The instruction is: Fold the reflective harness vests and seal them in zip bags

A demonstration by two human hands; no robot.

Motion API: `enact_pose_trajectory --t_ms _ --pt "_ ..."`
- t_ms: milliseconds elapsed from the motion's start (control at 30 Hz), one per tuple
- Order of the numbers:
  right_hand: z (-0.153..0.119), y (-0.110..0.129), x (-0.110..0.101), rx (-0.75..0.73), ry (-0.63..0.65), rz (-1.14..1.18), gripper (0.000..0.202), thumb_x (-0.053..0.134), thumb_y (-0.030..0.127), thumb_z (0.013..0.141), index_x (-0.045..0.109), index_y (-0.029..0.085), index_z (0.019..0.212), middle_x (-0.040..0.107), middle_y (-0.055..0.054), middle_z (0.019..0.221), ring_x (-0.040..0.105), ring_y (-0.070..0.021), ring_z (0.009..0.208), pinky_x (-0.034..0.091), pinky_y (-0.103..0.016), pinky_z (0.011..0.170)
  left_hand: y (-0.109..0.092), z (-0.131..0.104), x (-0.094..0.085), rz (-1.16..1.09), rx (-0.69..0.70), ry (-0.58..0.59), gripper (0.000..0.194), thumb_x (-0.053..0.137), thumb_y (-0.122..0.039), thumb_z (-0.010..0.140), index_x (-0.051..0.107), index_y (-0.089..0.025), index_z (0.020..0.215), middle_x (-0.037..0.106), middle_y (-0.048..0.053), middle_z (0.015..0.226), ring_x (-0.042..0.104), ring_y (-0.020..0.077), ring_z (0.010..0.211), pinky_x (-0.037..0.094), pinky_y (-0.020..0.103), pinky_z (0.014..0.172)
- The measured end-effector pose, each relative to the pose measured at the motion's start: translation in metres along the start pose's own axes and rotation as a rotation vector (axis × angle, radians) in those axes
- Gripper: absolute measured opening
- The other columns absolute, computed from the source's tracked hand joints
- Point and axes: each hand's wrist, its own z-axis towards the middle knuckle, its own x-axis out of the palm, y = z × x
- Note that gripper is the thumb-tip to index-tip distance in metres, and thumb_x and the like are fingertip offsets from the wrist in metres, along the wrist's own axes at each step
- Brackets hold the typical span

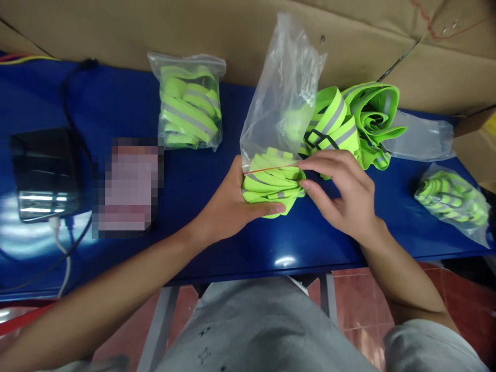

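A folded bundle of neon-yellow reflective strap (271,187) is gripped from the left by my left hand (232,204), its thumb across the near side. The far part of the bundle is inside the mouth of a clear zip bag (277,98), whose red seal line crosses over the strap. My right hand (341,191) pinches the right corner of the bag's mouth between thumb and fingertips, touching the bundle's right side. Behind that hand lies a loose pile of the same strap (362,121) with black buckles.
A filled bag of strap (189,106) lies at back left, another filled bag (453,199) at right. A flat clear bag (420,134) is beside the pile. A black device (45,173) with cables and a blurred rectangular object (128,188) are at left. Cardboard (217,31) borders the blue table.
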Motion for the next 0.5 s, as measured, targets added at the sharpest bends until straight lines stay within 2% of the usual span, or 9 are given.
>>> enact_pose_trajectory --t_ms 100,200,267,367,500 --pt "0.0015 -0.0012 0.0043 0.117 -0.001 0.125 0.032 0.069 0.024 0.098 0.067 0.024 0.130 0.072 -0.006 0.117 0.071 -0.0194 0.102 0.062 -0.037 0.090 0.0016 0.0012 -0.0014 0.016 0.038 0.011 0.078 0.099 -0.023 0.060 0.056 -0.017 0.125 0.070 0.013 0.133 0.072 0.0311 0.118 0.060 0.045 0.103" --pt "0.0019 -0.0047 0.0051 0.185 -0.016 0.167 0.022 0.069 0.021 0.098 0.071 0.023 0.120 0.073 -0.005 0.110 0.071 -0.0169 0.094 0.062 -0.033 0.084 0.0045 0.0007 -0.0015 0.042 0.063 -0.002 0.079 0.101 -0.024 0.057 0.055 -0.018 0.120 0.072 0.010 0.126 0.072 0.0301 0.116 0.061 0.043 0.099" --pt "0.0016 -0.0074 0.0034 0.129 -0.043 0.113 0.018 0.069 0.016 0.097 0.073 0.023 0.114 0.075 -0.003 0.104 0.073 -0.0164 0.094 0.061 -0.031 0.086 0.0054 0.0008 -0.0016 0.005 0.047 -0.051 0.076 0.102 -0.025 0.056 0.053 -0.020 0.114 0.072 0.006 0.119 0.073 0.0268 0.109 0.062 0.039 0.092" --pt "-0.0001 -0.0086 0.0016 0.021 -0.073 0.062 0.025 0.070 0.011 0.095 0.073 0.024 0.117 0.077 -0.002 0.103 0.073 -0.0157 0.093 0.060 -0.030 0.086 0.0048 0.0023 -0.0022 -0.076 0.039 -0.130 0.069 0.101 -0.027 0.058 0.051 -0.021 0.105 0.071 0.000 0.107 0.073 0.0206 0.099 0.062 0.032 0.083" --pt "-0.0038 -0.0050 0.0067 -0.086 -0.007 0.069 0.033 0.070 0.010 0.094 0.069 0.021 0.125 0.075 -0.006 0.106 0.073 -0.0185 0.096 0.059 -0.034 0.087 0.0044 0.0043 -0.0026 -0.127 0.058 -0.194 0.068 0.102 -0.026 0.057 0.050 -0.021 0.100 0.069 -0.002 0.100 0.070 0.0158 0.092 0.060 0.028 0.080"
